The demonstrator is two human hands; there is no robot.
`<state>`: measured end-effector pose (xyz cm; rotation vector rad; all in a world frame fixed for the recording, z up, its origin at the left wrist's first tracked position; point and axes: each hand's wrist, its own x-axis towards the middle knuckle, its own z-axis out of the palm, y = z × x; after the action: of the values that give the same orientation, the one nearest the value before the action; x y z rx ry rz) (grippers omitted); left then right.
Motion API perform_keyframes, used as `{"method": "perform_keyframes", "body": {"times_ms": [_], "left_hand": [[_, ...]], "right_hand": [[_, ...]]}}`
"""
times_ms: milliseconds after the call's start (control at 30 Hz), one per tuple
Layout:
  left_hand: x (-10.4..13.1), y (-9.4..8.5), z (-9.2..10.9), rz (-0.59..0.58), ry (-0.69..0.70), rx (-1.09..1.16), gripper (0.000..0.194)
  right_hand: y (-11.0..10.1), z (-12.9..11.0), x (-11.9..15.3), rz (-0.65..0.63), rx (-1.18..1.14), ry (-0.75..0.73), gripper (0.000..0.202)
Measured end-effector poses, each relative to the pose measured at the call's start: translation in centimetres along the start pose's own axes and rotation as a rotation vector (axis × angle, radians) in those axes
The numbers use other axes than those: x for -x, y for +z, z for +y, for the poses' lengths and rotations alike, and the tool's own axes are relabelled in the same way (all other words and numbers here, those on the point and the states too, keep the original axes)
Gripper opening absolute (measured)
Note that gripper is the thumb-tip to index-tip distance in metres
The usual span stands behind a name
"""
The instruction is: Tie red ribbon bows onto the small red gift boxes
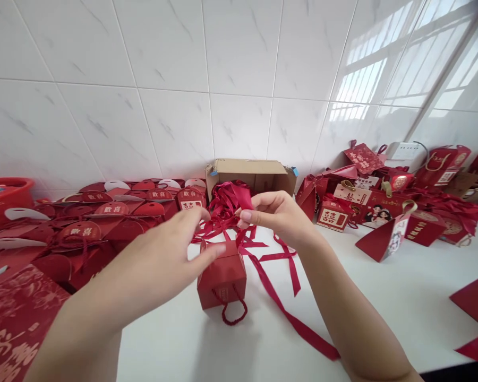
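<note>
A small red gift box (222,278) with a twisted cord handle (235,321) stands on the white table in front of me. My left hand (171,254) hovers over its left side, thumb and fingers apart, holding nothing that I can see. Behind the box, my right hand (281,215) pinches a dark red satin ribbon between thumb and fingertips. That hand is at the edge of a tangled ribbon pile (227,196), which spills from an open cardboard box (250,167). One long loose ribbon (295,323) trails across the table beneath my right forearm.
Rows of red gift boxes (115,209) crowd the left side, with a red basin (11,191) behind. On the right stand more decorated boxes, a triangular red box (382,236) and a white power strip (403,151). A tiled wall (242,53) closes off the back.
</note>
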<state>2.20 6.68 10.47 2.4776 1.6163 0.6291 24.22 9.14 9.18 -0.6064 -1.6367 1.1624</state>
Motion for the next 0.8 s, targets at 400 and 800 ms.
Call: {"method": "perform_keyframes", "body": {"times_ms": [400,800], "left_hand": [[0.3,5.7,-5.1,-0.006,-0.105,0.367,0.038],[1.0,9.0,-7.6,0.152,-0.135,0.818,0.040]], "right_hand": [[2.2,1.8,0.4,0.090,0.231,0.104,0.034],[5.9,6.3,-1.2,-0.032,0.556,0.349,0.042]]}}
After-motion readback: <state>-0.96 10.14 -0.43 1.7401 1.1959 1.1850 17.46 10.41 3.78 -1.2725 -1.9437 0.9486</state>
